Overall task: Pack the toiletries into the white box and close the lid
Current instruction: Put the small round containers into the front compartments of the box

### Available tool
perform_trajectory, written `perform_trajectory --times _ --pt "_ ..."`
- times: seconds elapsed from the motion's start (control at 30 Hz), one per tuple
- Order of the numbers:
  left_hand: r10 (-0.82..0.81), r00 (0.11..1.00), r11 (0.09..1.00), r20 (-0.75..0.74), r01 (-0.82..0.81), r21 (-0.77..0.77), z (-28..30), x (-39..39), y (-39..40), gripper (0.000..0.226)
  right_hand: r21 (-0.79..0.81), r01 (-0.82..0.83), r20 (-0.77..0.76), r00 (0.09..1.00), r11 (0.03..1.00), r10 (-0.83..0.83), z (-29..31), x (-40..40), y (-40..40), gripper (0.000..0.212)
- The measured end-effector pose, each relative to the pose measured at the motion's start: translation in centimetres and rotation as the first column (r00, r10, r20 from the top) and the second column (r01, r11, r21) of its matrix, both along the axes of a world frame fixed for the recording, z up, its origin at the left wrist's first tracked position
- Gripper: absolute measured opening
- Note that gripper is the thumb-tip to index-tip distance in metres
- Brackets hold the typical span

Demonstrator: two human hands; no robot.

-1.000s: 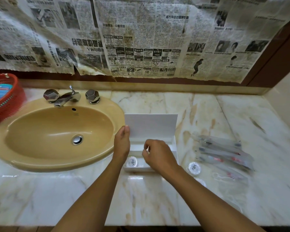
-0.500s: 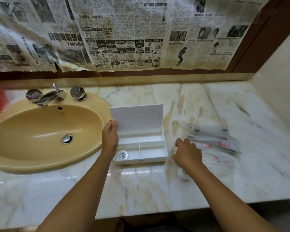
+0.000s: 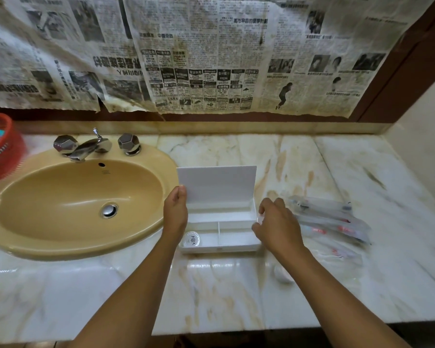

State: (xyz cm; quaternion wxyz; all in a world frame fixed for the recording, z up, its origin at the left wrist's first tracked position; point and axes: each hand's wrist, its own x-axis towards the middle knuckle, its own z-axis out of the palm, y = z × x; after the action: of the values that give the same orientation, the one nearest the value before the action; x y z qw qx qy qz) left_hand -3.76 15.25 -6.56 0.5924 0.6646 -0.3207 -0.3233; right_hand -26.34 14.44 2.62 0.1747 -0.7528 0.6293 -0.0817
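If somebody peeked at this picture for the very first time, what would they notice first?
Probably the two hands in the middle: the left hand holds the edge of the white box's upright lid, while the right hand holds something small and pale at the box's right end. Next, the big yellow sink on the left, and the old newspaper covering the wall behind.

Box (image 3: pixel 221 232) is sitting on the tabletop (image 3: pixel 211 292) just right of the sink (image 3: pixel 81 197), lid (image 3: pixel 217 184) standing up at the back. Round container (image 3: pixel 192 239) is lying in the front-left compartment. Wrapped packets (image 3: pixel 329 219) are lying right of the box; basket (image 3: pixel 0 146) is sitting far left behind the sink.
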Motion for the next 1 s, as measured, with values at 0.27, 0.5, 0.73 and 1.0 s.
perform_trajectory --times 0.27,0.5,0.73,1.0 --pt "0.003 1.0 1.0 -0.017 -0.003 0.004 0.4 0.0 0.1 0.047 0.058 -0.335 0.113 0.938 0.94 0.327 0.3 9.1 2.8 0.008" --pt "-0.012 1.0 1.0 -0.022 0.012 -0.003 0.7 -0.1 0.3 0.055 0.172 -0.374 0.061 0.927 0.911 0.369 -2.7 12.1 3.1 0.014" --pt "-0.008 1.0 1.0 -0.019 0.008 0.015 0.9 -0.2 0.2 0.045 0.191 -0.367 0.093 0.93 0.911 0.355 -3.1 11.9 2.8 0.014" --pt "-0.007 1.0 1.0 -0.012 0.008 0.017 0.9 -0.2 0.3 0.045 0.209 -0.344 0.155 0.936 0.916 0.316 -2.3 11.1 2.7 0.015"
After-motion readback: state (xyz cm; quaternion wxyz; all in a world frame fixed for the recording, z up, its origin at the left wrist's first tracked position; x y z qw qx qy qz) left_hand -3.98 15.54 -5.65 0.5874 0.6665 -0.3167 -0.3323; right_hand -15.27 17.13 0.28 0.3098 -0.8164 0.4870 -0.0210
